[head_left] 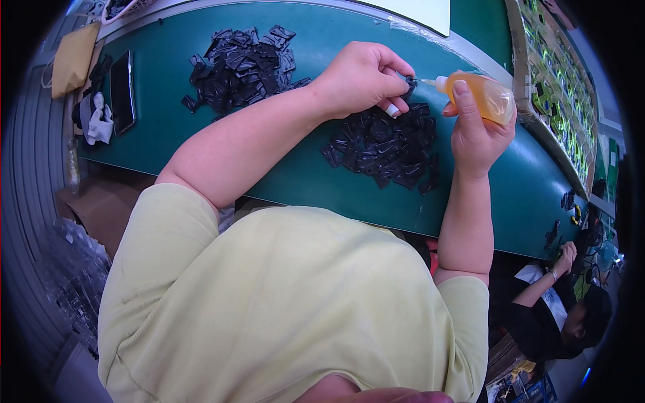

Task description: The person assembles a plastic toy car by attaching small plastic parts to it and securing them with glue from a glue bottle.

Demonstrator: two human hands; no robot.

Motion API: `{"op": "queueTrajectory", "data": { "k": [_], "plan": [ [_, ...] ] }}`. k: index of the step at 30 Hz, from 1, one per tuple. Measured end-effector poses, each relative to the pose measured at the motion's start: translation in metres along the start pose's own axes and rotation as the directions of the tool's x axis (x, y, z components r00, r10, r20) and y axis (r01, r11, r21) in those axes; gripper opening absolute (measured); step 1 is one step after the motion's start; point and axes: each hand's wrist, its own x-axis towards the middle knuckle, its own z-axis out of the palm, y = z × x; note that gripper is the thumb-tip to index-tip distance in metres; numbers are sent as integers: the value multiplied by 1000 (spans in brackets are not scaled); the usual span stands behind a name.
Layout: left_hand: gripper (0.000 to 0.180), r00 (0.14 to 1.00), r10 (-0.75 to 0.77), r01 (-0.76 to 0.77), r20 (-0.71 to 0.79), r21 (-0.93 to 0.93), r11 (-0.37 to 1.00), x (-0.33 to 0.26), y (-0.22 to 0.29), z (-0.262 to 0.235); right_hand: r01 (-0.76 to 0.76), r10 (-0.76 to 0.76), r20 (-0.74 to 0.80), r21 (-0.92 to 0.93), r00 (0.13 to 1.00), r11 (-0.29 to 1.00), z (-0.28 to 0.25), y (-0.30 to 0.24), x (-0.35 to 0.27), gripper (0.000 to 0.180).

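One bare left hand (pixel 363 75) above a glossy green bench (pixel 517 195): forearm slants up from lower left, fingers pinched on one small black part (pixel 410 85), held near a loose heap of flat black pieces (pixel 386 144). One bare right hand (pixel 478 134): fingers clamped round one translucent squeeze bottle (pixel 494 97). Contents: amber liquid. The pale nozzle (pixel 441 83) points left, close to the part.

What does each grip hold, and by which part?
Right grip: an amber bottle, by its body. Left grip: a small black piece; which part, too small to tell.
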Motion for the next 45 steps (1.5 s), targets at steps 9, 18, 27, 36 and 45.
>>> {"op": "queueTrajectory", "data": {
  "k": [9,18,27,36,45],
  "plan": [
    [27,1000,3,-3,-5,7,1000,-1,1,0,0,0,1,-7,1000,1000,1,0,-1,28],
    [26,1000,4,-4,-6,12,1000,-1,0,0,-6,6,21,-20,1000,1000,2,-1,0,27],
    [26,1000,-8,8,-25,-25,1000,-1,3,1,-64,74,-69,136,995,989,-7,-1,5,14],
    [25,999,-7,6,-43,-11,1000,0,3,0,-185,186,17,223,982,957,-7,-1,1,13],
    [25,999,-3,2,-38,-15,1000,0,2,0,-194,193,23,203,981,960,-6,2,1,15]
  ]
}}
